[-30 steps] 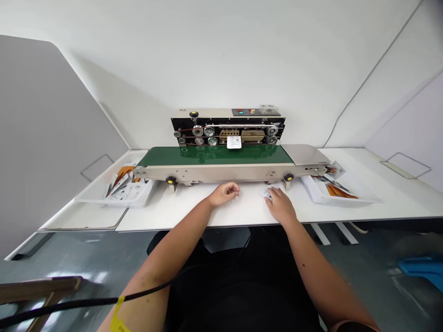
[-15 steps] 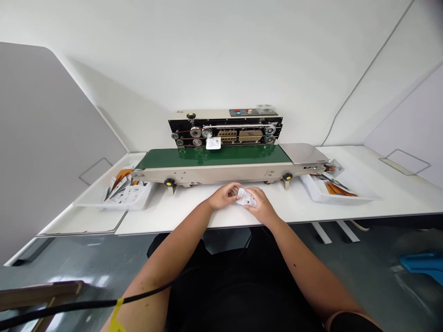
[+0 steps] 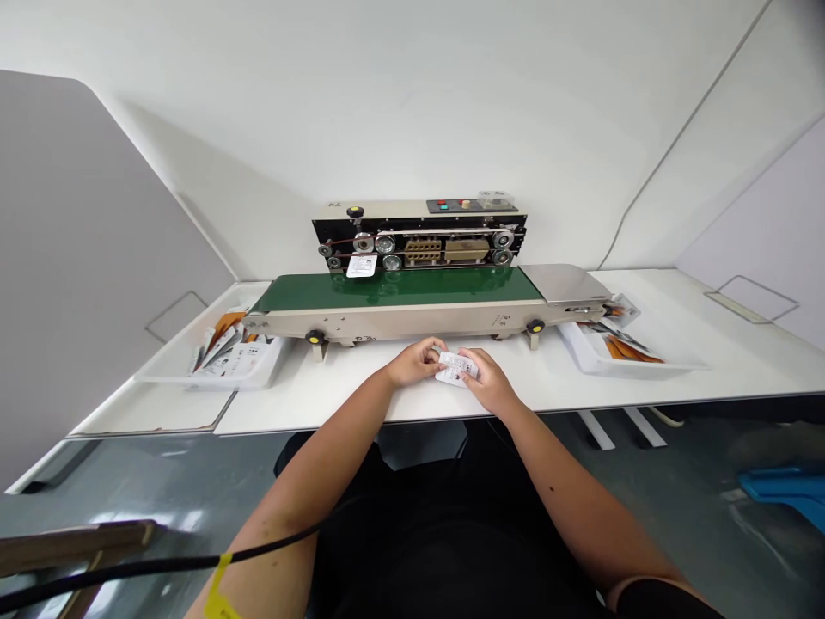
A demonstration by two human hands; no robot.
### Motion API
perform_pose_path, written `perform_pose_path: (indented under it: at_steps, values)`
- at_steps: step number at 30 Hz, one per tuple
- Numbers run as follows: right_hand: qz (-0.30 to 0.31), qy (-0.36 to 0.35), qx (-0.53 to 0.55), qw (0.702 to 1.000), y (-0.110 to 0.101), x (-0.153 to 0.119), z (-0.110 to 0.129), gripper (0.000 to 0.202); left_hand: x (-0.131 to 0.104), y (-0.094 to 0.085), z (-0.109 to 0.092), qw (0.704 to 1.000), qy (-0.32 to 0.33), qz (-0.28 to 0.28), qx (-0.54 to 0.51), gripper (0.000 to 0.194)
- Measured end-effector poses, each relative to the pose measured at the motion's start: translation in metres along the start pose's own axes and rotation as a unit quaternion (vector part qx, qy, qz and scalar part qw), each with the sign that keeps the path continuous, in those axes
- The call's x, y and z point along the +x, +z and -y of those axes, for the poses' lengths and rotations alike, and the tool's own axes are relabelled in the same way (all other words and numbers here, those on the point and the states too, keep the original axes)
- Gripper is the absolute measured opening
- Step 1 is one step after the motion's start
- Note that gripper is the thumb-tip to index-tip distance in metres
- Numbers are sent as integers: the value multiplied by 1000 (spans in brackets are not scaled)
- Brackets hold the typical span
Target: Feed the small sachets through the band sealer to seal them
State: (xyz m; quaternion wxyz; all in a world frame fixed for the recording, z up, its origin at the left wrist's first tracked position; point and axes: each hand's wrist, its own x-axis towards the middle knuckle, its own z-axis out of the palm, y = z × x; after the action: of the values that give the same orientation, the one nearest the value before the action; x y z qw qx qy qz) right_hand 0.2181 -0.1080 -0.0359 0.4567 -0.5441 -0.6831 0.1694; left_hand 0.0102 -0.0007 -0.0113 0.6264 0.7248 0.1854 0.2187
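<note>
White and printed with dark marks, a small packet (image 3: 456, 368) sits between the person's two hands, just above the near part of the pale counter (image 3: 348, 400). The right hand (image 3: 491, 383) grips it at its 3 o'clock end: the thumb lies over the printed face, and the other fingers (image 3: 473, 353) bend along the far edge, closed about the packet with only its thickness between. The left hand (image 3: 412, 364) is at the packet's 9 o'clock side, its fingers (image 3: 430, 344) curled with a small gap towards the thumb, whose tip overlaps the packet's end; whether they pinch it firmly or merely touch does not show.

From the packet, a green belt (image 3: 393, 291) on a metal-sided conveyor (image 3: 412, 325) runs across towards 12 o'clock. Beyond it stands a machine (image 3: 467, 225) with rollers, and another white packet (image 3: 361, 266) hangs at its lower front, between 10 and 11 o'clock. One white tub (image 3: 274, 365) lies towards 9 o'clock and a second tub (image 3: 589, 359) towards 3 o'clock, both holding white and orange packets
</note>
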Motion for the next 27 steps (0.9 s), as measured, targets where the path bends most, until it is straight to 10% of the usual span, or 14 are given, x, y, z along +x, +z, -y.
perform_pose_path:
  at_steps: [8,20,27]
  values:
    - [-86,193,209,955,0,-2,-13,38,2,0,2,999,-5,-37,-9,53]
    - [-31,209,253,944,11,3,5,48,3,-1,-1,995,14,-77,-58,54]
    - [-228,194,353,886,29,13,43,32,3,5,2,996,10,-26,-86,52]
